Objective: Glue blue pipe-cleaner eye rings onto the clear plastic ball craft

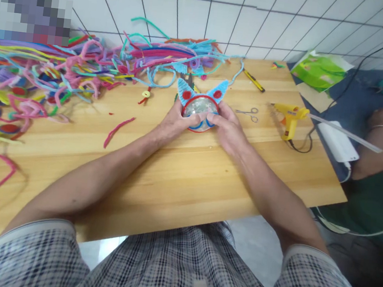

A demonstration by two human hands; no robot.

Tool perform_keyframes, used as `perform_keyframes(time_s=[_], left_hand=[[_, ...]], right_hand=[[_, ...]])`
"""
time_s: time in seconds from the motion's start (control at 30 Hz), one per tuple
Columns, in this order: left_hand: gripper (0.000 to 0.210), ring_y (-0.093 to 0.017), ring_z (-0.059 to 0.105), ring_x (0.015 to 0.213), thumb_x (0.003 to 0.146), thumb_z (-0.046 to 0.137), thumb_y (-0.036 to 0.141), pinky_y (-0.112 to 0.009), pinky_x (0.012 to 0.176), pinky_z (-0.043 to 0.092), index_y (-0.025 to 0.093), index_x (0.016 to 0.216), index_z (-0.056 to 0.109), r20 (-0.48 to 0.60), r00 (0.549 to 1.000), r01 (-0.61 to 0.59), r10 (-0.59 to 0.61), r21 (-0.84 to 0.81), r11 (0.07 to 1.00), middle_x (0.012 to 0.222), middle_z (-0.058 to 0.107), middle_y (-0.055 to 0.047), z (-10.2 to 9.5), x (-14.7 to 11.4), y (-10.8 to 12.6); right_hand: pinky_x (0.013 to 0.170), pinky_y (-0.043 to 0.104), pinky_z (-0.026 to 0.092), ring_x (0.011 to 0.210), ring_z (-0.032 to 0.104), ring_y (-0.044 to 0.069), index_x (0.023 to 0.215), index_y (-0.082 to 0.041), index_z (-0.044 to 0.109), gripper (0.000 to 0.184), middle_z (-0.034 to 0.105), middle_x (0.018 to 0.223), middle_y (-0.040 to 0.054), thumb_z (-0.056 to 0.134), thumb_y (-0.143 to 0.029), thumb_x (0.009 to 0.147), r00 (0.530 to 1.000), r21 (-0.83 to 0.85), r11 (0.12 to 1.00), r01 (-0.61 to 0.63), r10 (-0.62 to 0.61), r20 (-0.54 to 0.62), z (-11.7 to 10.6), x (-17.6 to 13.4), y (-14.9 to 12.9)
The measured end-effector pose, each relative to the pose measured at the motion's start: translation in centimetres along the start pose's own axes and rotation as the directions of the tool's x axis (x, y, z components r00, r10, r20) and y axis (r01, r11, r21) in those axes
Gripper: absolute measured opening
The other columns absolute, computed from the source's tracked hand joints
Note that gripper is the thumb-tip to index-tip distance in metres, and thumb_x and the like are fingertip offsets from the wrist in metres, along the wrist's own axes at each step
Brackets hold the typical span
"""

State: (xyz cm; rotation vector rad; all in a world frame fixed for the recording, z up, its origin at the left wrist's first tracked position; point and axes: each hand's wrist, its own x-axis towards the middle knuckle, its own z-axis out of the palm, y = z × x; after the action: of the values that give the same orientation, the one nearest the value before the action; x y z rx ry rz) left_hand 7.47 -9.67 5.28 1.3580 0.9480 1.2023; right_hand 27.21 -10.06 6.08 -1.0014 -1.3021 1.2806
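Observation:
Between my two hands is a round clear ornament with a red rim, two pointed light-blue ears with red dots, and blue curved pieces near its lower edge. My left hand grips its left side, thumb lying across the front. On the right side, my right hand holds it the same way, with the thumb tip close to the other thumb. The fingers behind the ornament are hidden. Dark-handled pliers or cutters lie partly covered behind the left ear. A pair of small scissors rests just right of my right hand.
A heap of colourful pipe cleaners covers the table's back left. One short red pipe cleaner lies nearer. At right are a yellow glue gun with a glue stick, a yellow utility knife and a white power bank. Another person's arm is beyond.

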Motion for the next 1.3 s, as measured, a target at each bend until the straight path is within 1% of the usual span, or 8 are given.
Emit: perform_keyframes(time_s=[0.2, 0.4, 0.5, 0.67, 0.73, 0.87, 1.13, 1.3], left_hand=[[0.071, -0.040, 0.076, 0.140, 0.080, 0.098, 0.064, -0.057, 0.127, 0.061, 0.027, 0.135, 0.071, -0.020, 1.000, -0.013, 0.013, 0.000, 1.000, 0.141, 0.082, -0.011, -0.5, 0.1, -0.7], [0.070, -0.039, 0.074, 0.150, 0.084, 0.091, 0.079, -0.056, 0.130, 0.061, 0.032, 0.132, 0.071, -0.056, 0.998, -0.016, 0.010, -0.122, 0.992, 0.149, 0.081, -0.010, -0.6, 0.4, 0.1], [0.080, -0.039, 0.075, 0.149, 0.081, 0.093, 0.084, -0.056, 0.128, 0.062, 0.030, 0.135, 0.069, -0.046, 0.999, -0.019, 0.012, -0.160, 0.987, 0.150, 0.080, -0.012, -0.2, 0.3, 0.6], [0.088, -0.038, 0.071, 0.154, 0.086, 0.079, 0.098, -0.056, 0.128, 0.061, 0.030, 0.140, 0.066, 0.025, 0.997, -0.062, 0.067, -0.145, 0.987, 0.155, 0.076, -0.015, 0.1, -0.1, 0.7], [0.095, -0.038, 0.069, 0.155, 0.079, 0.086, 0.098, -0.055, 0.130, 0.059, 0.030, 0.141, 0.064, 0.033, 0.993, -0.109, 0.113, -0.111, 0.988, 0.156, 0.074, -0.016, 0.0, 0.0, 0.6], [0.106, -0.039, 0.069, 0.153, 0.062, 0.107, 0.083, -0.052, 0.127, 0.061, 0.029, 0.142, 0.061, 0.031, 0.984, -0.171, 0.175, -0.087, 0.981, 0.156, 0.071, -0.015, 0.1, 0.3, -0.3], [0.113, -0.040, 0.075, 0.142, 0.055, 0.115, 0.074, -0.054, 0.124, 0.063, 0.026, 0.141, 0.060, 0.021, 0.984, -0.173, 0.175, -0.091, 0.981, 0.144, 0.076, -0.013, -0.1, 1.1, -1.9], [0.110, -0.042, 0.073, 0.143, 0.057, 0.112, 0.077, -0.058, 0.125, 0.060, 0.025, 0.140, 0.061, -0.019, 0.985, -0.175, 0.174, -0.067, 0.982, 0.144, 0.076, -0.015, 0.2, 1.1, -1.5]], right_hand=[[0.130, 0.062, 0.063, 0.143, 0.078, 0.039, 0.116, -0.030, 0.080, 0.067, 0.090, 0.139, 0.0066, 0.096, -0.081, 0.074, 0.996, 0.075, 0.995, -0.065, 0.060, 0.062, -0.5, 0.2, -0.1], [0.138, 0.061, 0.056, 0.164, 0.064, 0.038, 0.147, -0.034, 0.072, 0.103, 0.075, 0.167, 0.0068, 0.103, -0.086, 0.064, 0.992, 0.034, 0.993, 0.117, -0.119, 0.048, -0.4, 0.0, 0.1], [0.137, 0.062, 0.056, 0.163, 0.065, 0.039, 0.156, -0.035, 0.066, 0.118, 0.072, 0.171, 0.0095, 0.108, -0.084, 0.056, 0.990, -0.025, 0.991, 0.129, -0.127, 0.068, -0.3, -0.1, 0.4], [0.139, 0.061, 0.055, 0.159, 0.069, 0.039, 0.159, -0.033, 0.061, 0.120, 0.072, 0.169, 0.0123, 0.111, -0.075, 0.059, 0.987, -0.020, 0.988, 0.150, -0.149, 0.062, -0.2, -0.3, 0.9], [0.138, 0.060, 0.054, 0.159, 0.068, 0.040, 0.160, -0.032, 0.060, 0.121, 0.072, 0.169, 0.0139, 0.111, -0.077, 0.059, 0.986, -0.039, 0.986, 0.165, -0.165, 0.010, -0.2, -0.3, 1.1], [0.141, 0.061, 0.050, 0.161, 0.066, 0.042, 0.162, -0.030, 0.061, 0.131, 0.070, 0.170, 0.0167, 0.110, -0.085, 0.054, 0.983, -0.085, 0.982, 0.167, -0.173, -0.064, -0.4, -0.2, 0.9], [0.147, 0.057, 0.044, 0.167, 0.060, 0.038, 0.166, -0.033, 0.063, 0.111, 0.070, 0.174, 0.0104, 0.092, -0.094, 0.078, 0.991, -0.086, 0.987, 0.132, -0.129, 0.043, -0.2, -0.8, 0.2], [0.145, 0.058, 0.047, 0.170, 0.059, 0.036, 0.159, -0.038, 0.068, 0.093, 0.071, 0.172, 0.0057, 0.082, -0.094, 0.086, 0.992, -0.019, 0.992, 0.123, -0.123, 0.028, -0.2, -0.3, 1.1]])
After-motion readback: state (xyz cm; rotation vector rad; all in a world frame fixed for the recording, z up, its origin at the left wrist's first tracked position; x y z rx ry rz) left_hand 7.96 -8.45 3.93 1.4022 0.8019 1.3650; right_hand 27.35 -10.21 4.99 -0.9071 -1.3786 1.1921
